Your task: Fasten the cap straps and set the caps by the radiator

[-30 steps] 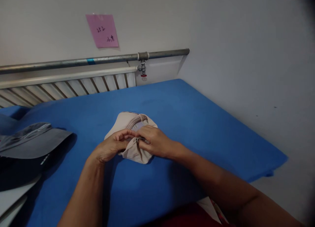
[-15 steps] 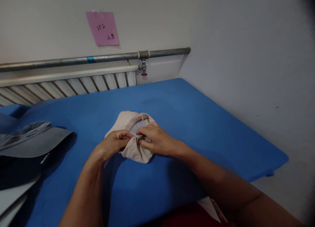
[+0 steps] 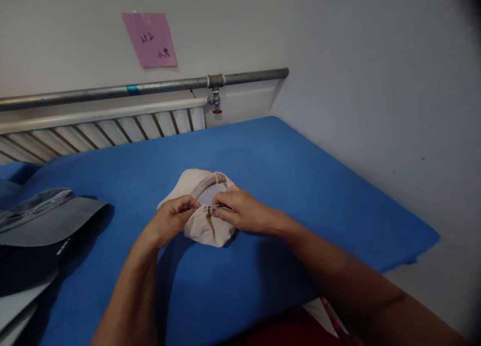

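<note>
Head view: we note a grey cap [image 3: 45, 221] at far left on the blue mat [image 3: 300, 186]. Mid-mat, our left hand [image 3: 171, 221] pinches the beige cap [image 3: 205, 226]; our right hand [image 3: 240, 213] pinches its rear opening, fingers closed.

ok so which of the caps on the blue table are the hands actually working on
The beige cap in the middle: both the left hand and right hand pinch it. The grey cap at the left edge lies untouched.

Both hands, left hand [image 3: 171, 221] & right hand [image 3: 240, 213], pinch beige cap [image 3: 205, 226] on blue surface [image 3: 285, 186].
</note>
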A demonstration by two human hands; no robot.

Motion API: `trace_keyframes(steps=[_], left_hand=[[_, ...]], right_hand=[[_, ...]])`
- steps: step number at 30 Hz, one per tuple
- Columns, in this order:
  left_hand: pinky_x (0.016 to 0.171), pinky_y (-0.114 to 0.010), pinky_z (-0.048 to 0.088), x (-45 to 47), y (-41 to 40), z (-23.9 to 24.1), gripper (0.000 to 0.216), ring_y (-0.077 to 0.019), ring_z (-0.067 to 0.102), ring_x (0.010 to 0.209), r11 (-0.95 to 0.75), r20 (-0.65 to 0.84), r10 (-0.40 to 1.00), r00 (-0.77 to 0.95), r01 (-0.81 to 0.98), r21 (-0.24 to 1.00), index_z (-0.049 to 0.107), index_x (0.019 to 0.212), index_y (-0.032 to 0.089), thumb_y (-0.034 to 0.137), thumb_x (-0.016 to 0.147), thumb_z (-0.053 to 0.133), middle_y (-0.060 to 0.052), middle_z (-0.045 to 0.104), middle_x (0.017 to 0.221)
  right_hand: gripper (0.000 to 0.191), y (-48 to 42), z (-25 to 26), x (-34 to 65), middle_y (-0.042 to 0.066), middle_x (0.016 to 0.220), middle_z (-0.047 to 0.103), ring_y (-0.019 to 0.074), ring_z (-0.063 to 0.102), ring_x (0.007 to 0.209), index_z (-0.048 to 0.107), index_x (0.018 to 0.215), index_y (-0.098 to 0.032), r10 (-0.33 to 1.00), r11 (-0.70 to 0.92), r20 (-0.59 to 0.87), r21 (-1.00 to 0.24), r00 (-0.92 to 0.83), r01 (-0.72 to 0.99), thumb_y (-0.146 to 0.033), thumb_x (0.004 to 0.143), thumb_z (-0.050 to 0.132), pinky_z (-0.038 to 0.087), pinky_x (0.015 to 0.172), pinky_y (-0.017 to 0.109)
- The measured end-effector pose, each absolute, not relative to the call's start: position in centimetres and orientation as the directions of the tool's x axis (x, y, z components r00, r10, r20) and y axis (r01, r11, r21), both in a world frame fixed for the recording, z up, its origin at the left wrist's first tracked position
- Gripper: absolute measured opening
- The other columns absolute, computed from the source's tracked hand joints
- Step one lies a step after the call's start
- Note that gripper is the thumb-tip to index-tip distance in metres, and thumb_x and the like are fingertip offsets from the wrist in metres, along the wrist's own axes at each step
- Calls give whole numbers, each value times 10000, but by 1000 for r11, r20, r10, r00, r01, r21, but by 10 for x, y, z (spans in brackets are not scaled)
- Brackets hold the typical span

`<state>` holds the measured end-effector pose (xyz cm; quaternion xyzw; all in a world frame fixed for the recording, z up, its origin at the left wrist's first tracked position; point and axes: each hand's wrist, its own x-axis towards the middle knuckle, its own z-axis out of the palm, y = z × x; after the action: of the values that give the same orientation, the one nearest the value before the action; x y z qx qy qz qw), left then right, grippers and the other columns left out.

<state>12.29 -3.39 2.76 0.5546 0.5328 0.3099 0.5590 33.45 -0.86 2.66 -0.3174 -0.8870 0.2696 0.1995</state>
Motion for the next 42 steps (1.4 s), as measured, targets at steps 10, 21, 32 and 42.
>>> trace_keyframes(steps=[10, 21, 32, 42], left_hand=[[636, -236, 416, 120, -38, 30, 267, -147, 542, 716, 165, -250, 910, 330, 264, 950, 710, 918, 192, 417, 824, 601, -20, 654, 814], [694, -238, 433, 111, -40, 36, 278, -152, 591, 792, 232, -260, 943, 209, 149, 961, 709, 999, 217, 349, 755, 704, -20, 695, 898], [587, -205, 426, 115, -41, 40, 247, -104, 585, 630, 351, -331, 913, 239, -43, 935, 718, 926, 202, 272, 693, 765, 0, 691, 762], [593, -214, 458, 121, -40, 38, 425, -124, 629, 623, 422, -367, 881, 298, -146, 895, 697, 992, 177, 238, 596, 838, -28, 708, 746]], right_hand=[[161, -6, 24, 335, 19, 805, 663, 132, 560, 746, 643, 959, -154, 627, 666, 226, -651, -745, 364, -248, 913, 520, 415, 805, 303], [70, -8, 33, 338, 26, 869, 612, 131, 546, 806, 602, 892, -154, 557, 707, 336, -672, -759, 222, -190, 873, 544, 428, 781, 275], [82, -13, 36, 340, 1, 808, 601, 110, 540, 735, 598, 904, -163, 560, 693, 328, -690, -761, 212, -141, 868, 527, 427, 702, 240], [155, -14, 37, 339, 13, 838, 598, 119, 547, 764, 599, 937, -166, 525, 743, 353, -634, -774, 215, -84, 851, 500, 438, 725, 251]])
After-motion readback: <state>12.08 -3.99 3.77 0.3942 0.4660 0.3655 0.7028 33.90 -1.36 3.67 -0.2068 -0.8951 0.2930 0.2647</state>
